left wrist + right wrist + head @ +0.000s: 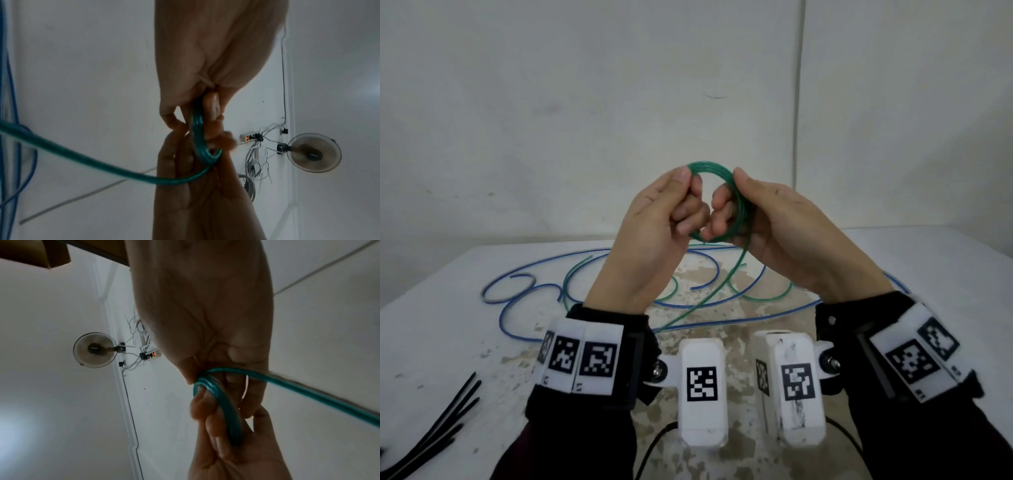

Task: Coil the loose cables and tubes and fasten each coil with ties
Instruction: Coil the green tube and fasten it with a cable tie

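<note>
Both hands are raised above the white table [935,260] with a small green tube coil [709,165] between them. My left hand [690,181] pinches the coil's left side between thumb and curled fingers. On the right side, my right hand [730,187] grips the stacked loops. The coil's loose green tail [707,298] drops from the right hand to the tabletop. The left wrist view shows the left hand [205,112] on the coil [197,134]. The right wrist view shows the right hand [205,371] on the coil [227,410], the tail leaving to the right.
A long blue cable [565,256] sprawls in loops across the table under my hands, mixed with more green tube [767,298]. Several black zip ties [448,414] lie at the near left edge. The tabletop's middle is worn and flaky. A plain wall stands close behind.
</note>
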Action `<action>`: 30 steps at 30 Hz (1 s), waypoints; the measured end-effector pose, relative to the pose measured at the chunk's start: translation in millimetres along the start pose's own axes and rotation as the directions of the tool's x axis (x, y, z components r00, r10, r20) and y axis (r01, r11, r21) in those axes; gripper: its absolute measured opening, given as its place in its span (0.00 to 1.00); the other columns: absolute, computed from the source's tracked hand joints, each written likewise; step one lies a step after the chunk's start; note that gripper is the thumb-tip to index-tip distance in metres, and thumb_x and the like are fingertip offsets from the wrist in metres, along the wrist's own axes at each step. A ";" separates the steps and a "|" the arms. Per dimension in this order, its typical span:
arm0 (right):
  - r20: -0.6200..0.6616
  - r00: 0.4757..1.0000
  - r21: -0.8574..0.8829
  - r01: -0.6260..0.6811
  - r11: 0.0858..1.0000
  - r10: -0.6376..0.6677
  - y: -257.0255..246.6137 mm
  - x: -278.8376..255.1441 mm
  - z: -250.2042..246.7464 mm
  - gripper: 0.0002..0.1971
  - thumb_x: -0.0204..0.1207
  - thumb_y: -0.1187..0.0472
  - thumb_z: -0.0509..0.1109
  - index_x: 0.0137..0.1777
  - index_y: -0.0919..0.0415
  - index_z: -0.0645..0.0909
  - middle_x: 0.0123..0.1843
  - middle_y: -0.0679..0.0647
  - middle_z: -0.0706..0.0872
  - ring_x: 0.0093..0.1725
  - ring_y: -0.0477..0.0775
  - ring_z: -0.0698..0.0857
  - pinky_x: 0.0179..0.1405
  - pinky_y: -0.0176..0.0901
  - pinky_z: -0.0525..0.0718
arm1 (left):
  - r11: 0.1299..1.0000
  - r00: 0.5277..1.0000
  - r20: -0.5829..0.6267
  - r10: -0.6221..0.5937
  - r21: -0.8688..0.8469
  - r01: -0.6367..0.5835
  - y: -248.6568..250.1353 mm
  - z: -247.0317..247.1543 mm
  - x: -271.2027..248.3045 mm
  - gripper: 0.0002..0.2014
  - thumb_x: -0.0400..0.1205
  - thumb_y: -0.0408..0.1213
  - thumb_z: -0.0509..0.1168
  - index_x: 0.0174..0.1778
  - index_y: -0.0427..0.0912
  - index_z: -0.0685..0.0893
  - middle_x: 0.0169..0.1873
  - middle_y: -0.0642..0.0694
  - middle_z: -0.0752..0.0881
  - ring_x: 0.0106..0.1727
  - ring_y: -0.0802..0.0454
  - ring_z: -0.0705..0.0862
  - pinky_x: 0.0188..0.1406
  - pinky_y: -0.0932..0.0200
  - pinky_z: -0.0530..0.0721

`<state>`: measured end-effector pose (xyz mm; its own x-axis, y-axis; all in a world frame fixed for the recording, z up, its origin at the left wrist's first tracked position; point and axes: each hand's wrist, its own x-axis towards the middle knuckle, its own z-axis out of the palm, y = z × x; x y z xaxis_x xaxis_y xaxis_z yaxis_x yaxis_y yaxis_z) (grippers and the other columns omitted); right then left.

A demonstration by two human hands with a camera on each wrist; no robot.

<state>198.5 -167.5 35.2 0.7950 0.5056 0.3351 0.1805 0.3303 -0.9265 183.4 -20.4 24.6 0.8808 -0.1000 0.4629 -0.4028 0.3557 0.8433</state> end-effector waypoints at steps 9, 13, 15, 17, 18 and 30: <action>-0.021 1.000 -0.058 0.003 0.998 -0.004 3.5 0.9 1.5 0.19 0.88 0.57 0.51 0.39 0.64 0.76 0.22 0.49 0.69 0.24 0.48 0.73 0.37 0.37 0.82 | 0.995 1.000 0.023 -0.009 0.097 0.007 4.2 1.5 -3.3 0.15 0.88 0.37 0.49 0.37 0.38 0.71 0.24 0.48 0.65 0.21 0.59 0.59 0.28 0.62 0.55; 0.023 0.999 -0.016 0.035 0.999 -0.035 0.5 -0.8 -1.0 0.19 0.88 0.61 0.49 0.42 0.65 0.77 0.24 0.50 0.73 0.31 0.50 0.79 0.42 0.36 0.82 | 1.000 1.000 0.015 -0.020 -0.022 0.020 8.2 -2.1 -2.0 0.15 0.86 0.40 0.50 0.36 0.40 0.72 0.20 0.52 0.62 0.20 0.57 0.61 0.29 0.62 0.61; 0.014 0.999 -0.033 0.038 0.999 -0.037 -0.4 -1.0 -1.5 0.18 0.88 0.60 0.49 0.40 0.64 0.75 0.22 0.47 0.65 0.26 0.48 0.71 0.38 0.34 0.81 | 0.994 0.991 0.074 -0.113 0.018 0.112 10.7 -1.4 -3.9 0.14 0.83 0.42 0.53 0.33 0.41 0.72 0.19 0.51 0.63 0.19 0.55 0.63 0.28 0.64 0.67; 0.006 0.999 -0.102 0.036 0.994 -0.035 0.0 -0.7 -0.6 0.18 0.88 0.59 0.50 0.39 0.63 0.73 0.22 0.45 0.61 0.24 0.47 0.64 0.37 0.36 0.81 | 0.984 0.983 0.107 -0.149 0.118 0.136 10.6 -3.6 -5.7 0.15 0.83 0.43 0.54 0.32 0.42 0.73 0.18 0.52 0.63 0.19 0.55 0.64 0.30 0.60 0.64; 0.001 0.999 -0.126 0.036 0.991 -0.036 0.4 -0.4 -0.2 0.18 0.88 0.59 0.51 0.38 0.62 0.74 0.22 0.45 0.61 0.24 0.46 0.63 0.37 0.36 0.81 | 0.981 0.984 0.115 -0.135 0.157 0.116 10.4 -4.8 -6.0 0.16 0.84 0.42 0.54 0.32 0.41 0.74 0.19 0.52 0.63 0.20 0.55 0.63 0.30 0.59 0.61; 0.002 1.000 -0.053 0.026 0.998 -0.026 -0.7 -1.6 -0.3 0.18 0.88 0.58 0.50 0.39 0.63 0.73 0.22 0.47 0.66 0.27 0.49 0.74 0.38 0.35 0.82 | 0.991 0.994 0.055 -0.095 0.096 0.090 12.9 0.0 -4.7 0.15 0.84 0.41 0.55 0.31 0.40 0.69 0.18 0.52 0.60 0.19 0.55 0.61 0.26 0.63 0.63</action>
<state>197.3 -168.8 35.3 0.7888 0.4987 0.3592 0.2315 0.3003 -0.9253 174.1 -15.4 33.3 0.9000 -0.1846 0.3949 -0.3443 0.2548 0.9036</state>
